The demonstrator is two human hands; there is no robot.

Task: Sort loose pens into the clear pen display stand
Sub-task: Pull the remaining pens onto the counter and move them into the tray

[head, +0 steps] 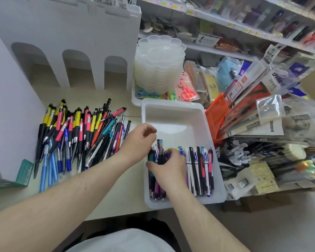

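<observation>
Shop shelves [225, 24] crowded with packaged stationery fill the background, and below them a pale counter [116, 193] carries your work. Loose pens [76, 140] lie heaped on the counter at left, in front of a white arched divider [71, 57]. Just right of the heap sits a clear tray [178, 113], its near half lined with pens [200, 170] laid side by side. Your right hand [168, 169] is down in the tray, fingers curled round a dark bunch of those pens. Your left hand [137, 140] hovers at the tray's left rim with fingers loosely bent, gripping nothing you can make out. Behind the tray stands a stack of clear palettes [160, 64]
</observation>
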